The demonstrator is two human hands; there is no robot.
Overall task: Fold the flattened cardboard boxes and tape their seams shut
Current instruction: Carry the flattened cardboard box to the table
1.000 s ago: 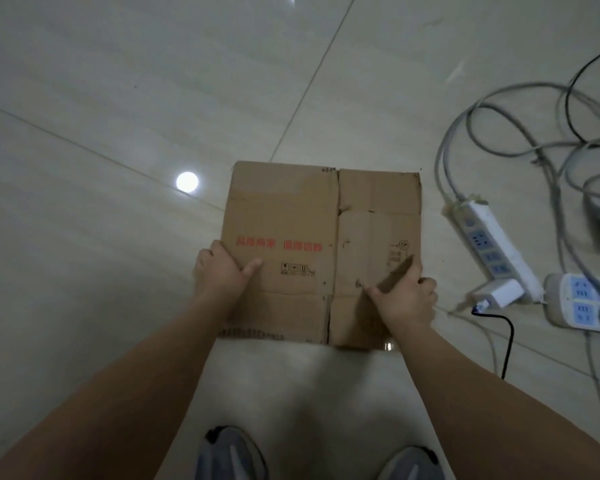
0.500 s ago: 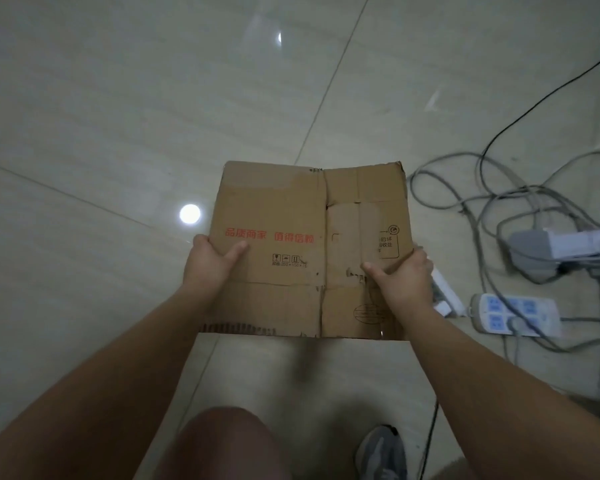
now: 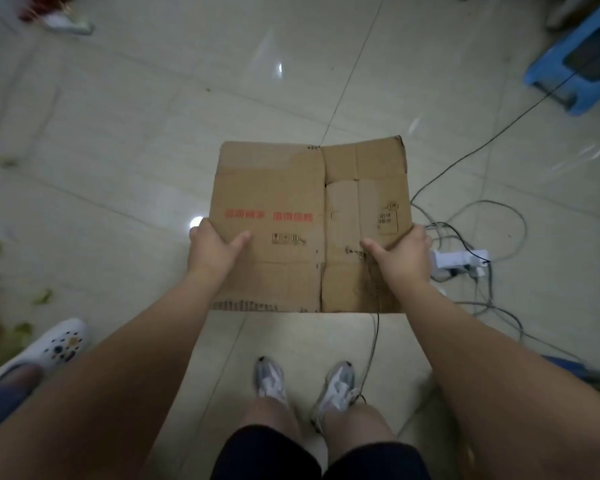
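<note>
Gripping flattened cardboard box (image 3: 291, 195) w/ L hand (image 3: 211, 252), R hand (image 3: 401, 258), raised higher vs earlier

Power strip (image 3: 459, 259) right of cardboard box (image 3: 291, 188)

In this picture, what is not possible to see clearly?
Head view only.
Fingers of left hand and right hand: hidden behind the cardboard.
Small black print on the cardboard: too blurred to read.
Blue stool: cut off by the top right edge.
</note>
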